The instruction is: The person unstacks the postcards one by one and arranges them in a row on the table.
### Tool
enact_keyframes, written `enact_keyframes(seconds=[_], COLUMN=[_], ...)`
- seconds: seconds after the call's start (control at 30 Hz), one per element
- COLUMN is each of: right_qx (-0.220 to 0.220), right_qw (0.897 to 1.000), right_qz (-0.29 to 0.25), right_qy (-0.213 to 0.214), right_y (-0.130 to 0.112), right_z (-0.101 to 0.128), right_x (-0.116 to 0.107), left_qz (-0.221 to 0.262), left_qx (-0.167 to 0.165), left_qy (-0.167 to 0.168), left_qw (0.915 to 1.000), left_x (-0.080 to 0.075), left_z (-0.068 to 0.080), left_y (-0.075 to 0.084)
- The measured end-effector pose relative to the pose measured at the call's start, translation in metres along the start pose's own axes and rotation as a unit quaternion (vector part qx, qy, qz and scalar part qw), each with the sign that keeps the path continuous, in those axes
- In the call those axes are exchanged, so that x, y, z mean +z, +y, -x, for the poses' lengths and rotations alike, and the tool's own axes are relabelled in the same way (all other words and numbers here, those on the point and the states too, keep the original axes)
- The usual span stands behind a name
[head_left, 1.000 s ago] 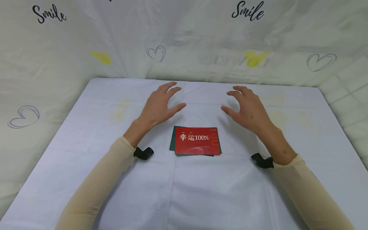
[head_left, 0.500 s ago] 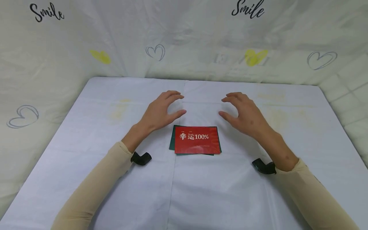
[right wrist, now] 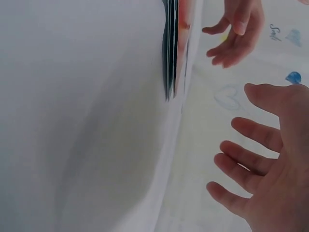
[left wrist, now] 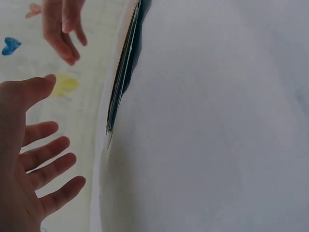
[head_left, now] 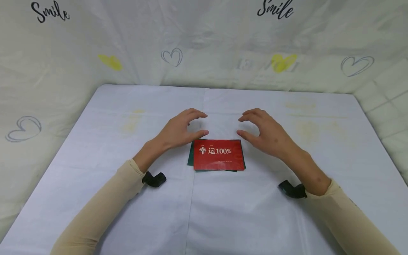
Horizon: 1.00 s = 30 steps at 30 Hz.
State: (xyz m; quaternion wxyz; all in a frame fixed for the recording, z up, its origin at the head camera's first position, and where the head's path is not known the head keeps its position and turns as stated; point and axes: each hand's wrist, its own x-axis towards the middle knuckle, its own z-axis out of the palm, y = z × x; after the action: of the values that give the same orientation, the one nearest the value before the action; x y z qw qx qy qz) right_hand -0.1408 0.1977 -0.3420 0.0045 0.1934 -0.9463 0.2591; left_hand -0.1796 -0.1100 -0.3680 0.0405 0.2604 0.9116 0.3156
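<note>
A red card (head_left: 218,155) printed with white characters and "100%" lies on top of dark green cards (head_left: 190,156), whose edges stick out at the sides and bottom. Seen edge-on in the left wrist view, the stack (left wrist: 123,72) shows several thin layers. My left hand (head_left: 176,131) hovers by the stack's upper left corner, fingers spread and loosely bent, holding nothing. Opposite it, off the upper right corner, my right hand (head_left: 271,138) hangs in the same way, also holding nothing. Whether the left thumb touches the cards cannot be told from the head view.
A white cloth (head_left: 220,212) with fold lines covers the table. Behind it rises a pale curtain (head_left: 210,42) with hearts and "Smile" lettering. Black curved pieces (head_left: 155,179) stick out at both wrists, below beige sleeves (head_left: 98,209).
Both hands have come nearer to me and lower in the view, closer to the card stack and to each other. The cards have stayed in place.
</note>
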Motion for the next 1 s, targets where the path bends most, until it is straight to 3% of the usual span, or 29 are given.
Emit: enact_keyframes(seconds=[0.4, 1.0], right_qx=[-0.018, -0.031], right_qw=[0.999, 0.992], right_qz=[0.015, 0.027], right_qy=[-0.046, -0.121], right_y=[-0.011, -0.021], right_z=[0.011, 0.022], right_x=[0.012, 0.024], left_qz=[-0.005, -0.058], left_qx=[0.004, 0.034], left_qy=[-0.047, -0.11], left_qw=[0.9989, 0.9916], left_x=[0.005, 0.009], left_z=[0.008, 0.013], left_y=[0.001, 0.01])
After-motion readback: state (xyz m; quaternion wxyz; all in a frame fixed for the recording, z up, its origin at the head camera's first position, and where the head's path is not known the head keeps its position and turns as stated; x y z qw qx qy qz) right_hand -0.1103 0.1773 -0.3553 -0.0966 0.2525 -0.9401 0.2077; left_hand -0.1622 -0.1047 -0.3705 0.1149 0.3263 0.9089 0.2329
